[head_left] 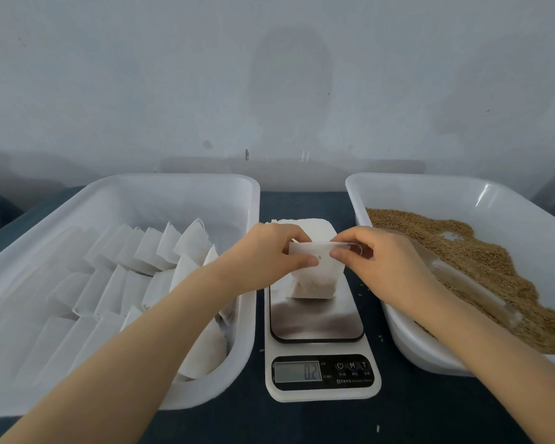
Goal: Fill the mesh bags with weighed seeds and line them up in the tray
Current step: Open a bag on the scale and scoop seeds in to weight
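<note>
A white mesh bag [316, 278] with seeds in its bottom hangs just over the steel plate of the kitchen scale [318, 318]. My left hand [269, 254] pinches the bag's top left edge between thumb and fingers. My right hand [378, 261] pinches the top right edge and its drawstring. The scale's display [298, 371] reads 0.2. A white tray [186, 398] on the left holds several rows of filled white bags [161, 248]. The white tray [410, 347] on the right holds brown seeds [481, 261].
A stack of flat empty bags [314, 227] lies behind the scale. A clear plastic scoop [471, 286] rests in the seed tray under my right forearm. A few loose seeds lie on the dark tabletop [302, 421]. A pale wall stands close behind the trays.
</note>
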Available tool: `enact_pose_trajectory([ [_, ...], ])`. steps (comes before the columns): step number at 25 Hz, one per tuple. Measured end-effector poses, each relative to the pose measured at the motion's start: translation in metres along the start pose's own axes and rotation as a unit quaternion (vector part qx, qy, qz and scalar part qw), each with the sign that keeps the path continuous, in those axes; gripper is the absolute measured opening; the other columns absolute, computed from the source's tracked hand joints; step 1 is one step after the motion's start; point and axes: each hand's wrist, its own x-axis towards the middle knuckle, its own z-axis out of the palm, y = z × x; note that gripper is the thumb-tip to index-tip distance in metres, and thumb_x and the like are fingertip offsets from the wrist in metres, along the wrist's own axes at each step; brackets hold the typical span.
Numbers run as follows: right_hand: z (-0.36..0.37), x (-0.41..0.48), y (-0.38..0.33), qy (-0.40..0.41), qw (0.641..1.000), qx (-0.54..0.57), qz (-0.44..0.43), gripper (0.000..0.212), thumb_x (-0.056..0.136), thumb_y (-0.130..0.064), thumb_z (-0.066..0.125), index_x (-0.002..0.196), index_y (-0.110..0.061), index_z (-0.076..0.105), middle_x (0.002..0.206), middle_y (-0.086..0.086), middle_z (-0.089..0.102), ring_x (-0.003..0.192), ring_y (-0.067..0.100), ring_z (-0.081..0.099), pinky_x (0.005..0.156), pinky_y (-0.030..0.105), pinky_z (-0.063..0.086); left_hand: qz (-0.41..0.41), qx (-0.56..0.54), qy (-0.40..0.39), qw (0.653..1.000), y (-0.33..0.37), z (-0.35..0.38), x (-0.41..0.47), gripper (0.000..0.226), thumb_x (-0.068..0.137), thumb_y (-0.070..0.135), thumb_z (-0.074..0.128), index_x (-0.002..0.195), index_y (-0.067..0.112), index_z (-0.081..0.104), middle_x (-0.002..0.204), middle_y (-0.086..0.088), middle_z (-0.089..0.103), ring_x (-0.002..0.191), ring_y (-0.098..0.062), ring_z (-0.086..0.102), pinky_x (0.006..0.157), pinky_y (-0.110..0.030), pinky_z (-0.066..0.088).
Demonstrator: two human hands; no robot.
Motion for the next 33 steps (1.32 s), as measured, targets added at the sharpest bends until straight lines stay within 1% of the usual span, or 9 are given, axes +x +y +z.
enact_pose_trajectory([
  [5, 0.0001, -0.0006, -0.0002, 0.002, 1.000, -0.008, -0.004, 0.011, 0.086, -0.023, 0.067, 0.097, -0.020, 0.071, 0.070, -0.019, 0.056, 0.070, -0.012, 0.052, 0.061, 0.002, 0.035, 0.002, 0.014, 0.000, 1.000, -0.0005, 0.0013, 0.0009, 0.019, 0.087, 0.043, 0.064, 0.099, 0.028, 0.063, 0.073, 0.015, 0.055, 0.066, -0.003, 0.053, 0.058, -0.002, 0.038],
  [10, 0.0005, -0.0004, -0.0003, 0.003, 1.000, -0.006, -0.005, 0.012, 0.087, -0.022, 0.067, 0.098, -0.019, 0.071, 0.070, -0.020, 0.055, 0.072, -0.013, 0.051, 0.062, 0.002, 0.035, 0.002, 0.012, 0.000, 1.000, -0.0002, 0.0015, 0.0011, 0.021, 0.088, 0.041, 0.063, 0.102, 0.025, 0.064, 0.073, 0.017, 0.054, 0.066, -0.003, 0.053, 0.057, 0.000, 0.037],
  [15, -0.0001, -0.0011, -0.0009, 0.003, 1.000, -0.005, -0.007, 0.010, 0.087, -0.021, 0.066, 0.096, -0.019, 0.071, 0.069, -0.020, 0.055, 0.071, -0.014, 0.051, 0.062, 0.001, 0.035, -0.003, 0.016, -0.001, 1.000, -0.0004, 0.0021, 0.0016, 0.021, 0.088, 0.042, 0.063, 0.103, 0.027, 0.064, 0.074, 0.017, 0.055, 0.068, -0.003, 0.054, 0.055, -0.003, 0.038],
  [19, -0.0002, -0.0011, -0.0012, 0.000, 1.000, -0.007, -0.005, 0.010, 0.088, -0.022, 0.066, 0.096, -0.020, 0.070, 0.070, -0.020, 0.057, 0.072, -0.014, 0.051, 0.062, 0.002, 0.035, -0.003, 0.008, 0.006, 1.000, -0.0019, 0.0021, 0.0009, 0.022, 0.087, 0.041, 0.064, 0.102, 0.025, 0.065, 0.072, 0.013, 0.055, 0.065, -0.004, 0.053, 0.058, -0.003, 0.038],
  [26, 0.0000, 0.0001, -0.0018, 0.001, 1.000, -0.011, -0.006, 0.011, 0.088, -0.022, 0.065, 0.097, -0.019, 0.071, 0.071, -0.022, 0.055, 0.073, -0.016, 0.051, 0.063, 0.001, 0.035, -0.007, 0.009, 0.001, 1.000, -0.0016, 0.0023, 0.0016, 0.020, 0.087, 0.041, 0.064, 0.101, 0.027, 0.064, 0.073, 0.014, 0.055, 0.066, -0.005, 0.054, 0.057, -0.002, 0.039],
  [33, -0.0002, -0.0010, -0.0016, 0.000, 1.000, -0.012, -0.006, 0.011, 0.088, -0.023, 0.065, 0.097, -0.020, 0.070, 0.071, -0.021, 0.055, 0.073, -0.015, 0.051, 0.062, 0.001, 0.035, -0.006, 0.016, -0.004, 1.000, -0.0019, 0.0027, 0.0023, 0.021, 0.087, 0.042, 0.063, 0.102, 0.027, 0.064, 0.075, 0.013, 0.056, 0.067, -0.005, 0.054, 0.055, -0.005, 0.040],
])
